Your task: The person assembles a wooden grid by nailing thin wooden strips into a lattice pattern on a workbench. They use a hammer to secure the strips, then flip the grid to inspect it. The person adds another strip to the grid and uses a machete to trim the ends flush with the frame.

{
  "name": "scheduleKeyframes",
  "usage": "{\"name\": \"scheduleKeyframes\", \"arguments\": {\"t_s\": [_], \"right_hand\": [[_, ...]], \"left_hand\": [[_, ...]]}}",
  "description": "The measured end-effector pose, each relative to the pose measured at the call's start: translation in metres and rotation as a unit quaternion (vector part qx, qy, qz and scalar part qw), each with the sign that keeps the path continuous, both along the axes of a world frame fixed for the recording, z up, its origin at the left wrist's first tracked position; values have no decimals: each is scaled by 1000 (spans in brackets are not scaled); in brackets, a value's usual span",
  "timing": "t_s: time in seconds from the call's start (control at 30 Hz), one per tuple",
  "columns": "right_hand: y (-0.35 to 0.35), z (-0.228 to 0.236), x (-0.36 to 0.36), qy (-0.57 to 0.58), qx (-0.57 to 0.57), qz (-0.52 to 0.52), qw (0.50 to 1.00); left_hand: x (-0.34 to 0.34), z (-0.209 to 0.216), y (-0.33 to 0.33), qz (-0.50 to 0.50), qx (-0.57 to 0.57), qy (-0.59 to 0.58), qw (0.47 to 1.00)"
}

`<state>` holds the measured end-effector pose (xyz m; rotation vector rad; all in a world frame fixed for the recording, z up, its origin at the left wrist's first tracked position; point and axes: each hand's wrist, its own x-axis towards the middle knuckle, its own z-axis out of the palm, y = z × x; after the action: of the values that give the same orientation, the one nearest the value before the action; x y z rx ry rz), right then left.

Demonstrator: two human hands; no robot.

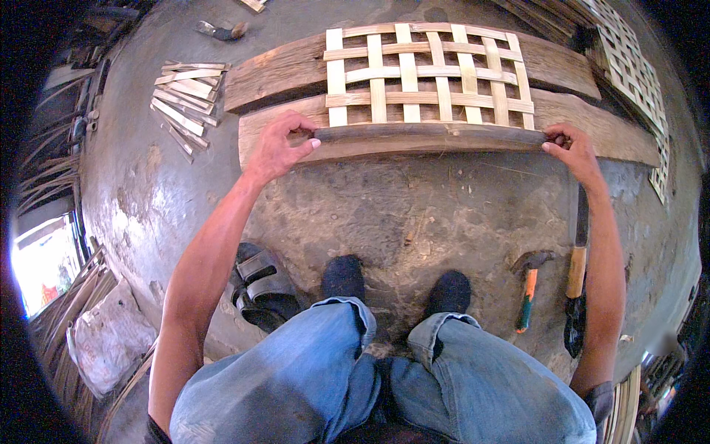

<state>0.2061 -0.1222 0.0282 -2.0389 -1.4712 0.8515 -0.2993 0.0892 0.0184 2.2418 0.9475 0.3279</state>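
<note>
A woven lattice of pale, flat bamboo strips [410,74] lies across two thick, worn wooden planks [270,74] on the floor. Along its near edge runs a long dark bar [429,137], seemingly wood, roughly level from left to right. The fingers of my left hand [279,150] are closed round the bar's left end, thumb toward me. At the other end, my right hand [575,154] grips it between thumb and curled fingers. The bar touches or nearly touches the near ends of the lattice strips; I cannot tell which.
On the floor by my right forearm lie a hammer [528,292] and a long-bladed tool with a wooden handle [576,270]. Sandals [262,288] sit left of my feet. Loose strips [185,103] lie at far left, woven panels [634,81] at far right, a whitish sack [111,337] at near left.
</note>
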Motion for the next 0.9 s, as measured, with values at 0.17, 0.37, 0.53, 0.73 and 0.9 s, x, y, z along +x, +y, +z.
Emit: {"name": "scheduleKeyframes", "arguments": {"t_s": [0.17,0.37,0.53,0.73,0.9], "right_hand": [[-1,0,1,-8,-6,-4,1000],[-3,-6,4,3,33,12,999],[-2,-2,3,21,9,-11,1000],[-5,-3,2,41,23,-22,999],[-4,-6,5,29,-12,-40,999]], "left_hand": [[1,0,-3,-4,38,4,999],[5,5,-9,26,4,3,1000],[3,4,-9,32,0,15,999],[5,5,-8,40,-56,-37,997],[4,6,-7,21,-41,-15,999]]}}
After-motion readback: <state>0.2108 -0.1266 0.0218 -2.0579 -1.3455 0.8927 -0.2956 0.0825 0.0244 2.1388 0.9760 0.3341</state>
